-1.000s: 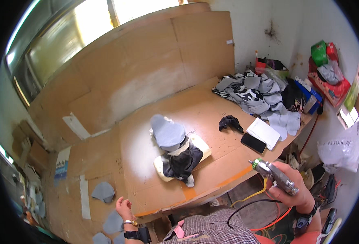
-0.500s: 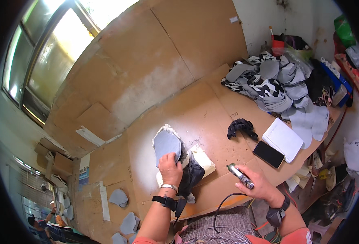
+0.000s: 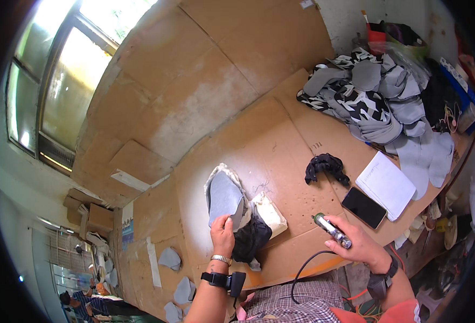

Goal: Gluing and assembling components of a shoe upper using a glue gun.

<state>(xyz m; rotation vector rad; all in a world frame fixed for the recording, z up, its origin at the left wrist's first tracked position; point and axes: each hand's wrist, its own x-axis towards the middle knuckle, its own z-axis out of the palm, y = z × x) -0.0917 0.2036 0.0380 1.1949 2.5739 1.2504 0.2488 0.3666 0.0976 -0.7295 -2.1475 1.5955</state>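
Two bare hands well apart — the left in a pinch, the right in a loose wrap.
The left forearm (image 3: 202, 299) rises from the lower edge, leaning slightly right, wrist nearly straight; the left hand (image 3: 222, 238) points forward, thumb set against bent fingers whose tips are partly hidden. The right forearm (image 3: 402, 293) comes in from the lower right and slants up to the left; the right hand (image 3: 356, 243) points inward and forward, index finger extended along the far side, thumb on the near side — the remaining fingers mostly out of sight.
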